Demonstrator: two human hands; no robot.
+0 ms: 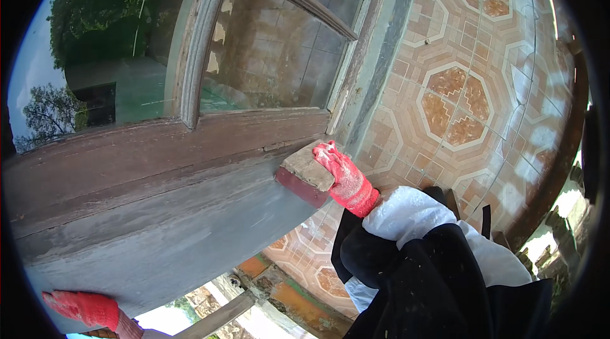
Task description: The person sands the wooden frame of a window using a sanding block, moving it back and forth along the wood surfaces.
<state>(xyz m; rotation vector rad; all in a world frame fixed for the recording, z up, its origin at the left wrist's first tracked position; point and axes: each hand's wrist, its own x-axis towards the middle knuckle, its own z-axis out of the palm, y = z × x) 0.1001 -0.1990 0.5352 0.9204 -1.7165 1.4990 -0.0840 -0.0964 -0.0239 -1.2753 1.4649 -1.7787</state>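
Observation:
My right hand (343, 177), in a red glove dusted with white, grips a block (305, 164) with a pale worn top and a dark red lower layer. The block is against a wooden door's lower part, near the corner where the weathered brown rail (165, 145) meets the door's edge. At the lower left, my left hand (79, 307), also red-gloved, lies with fingers stretched out at the edge of the grey lower panel (159, 237). Glass panes (267, 47) in wooden bars fill the door above.
Patterned tiles (457, 104) run along the right and beneath the door. A weathered ledge with orange patches (292, 301) is below. Dark clothing with a white sleeve (406, 212) occupies the lower right. A curved dark edge (553, 186) borders the tiles at the far right.

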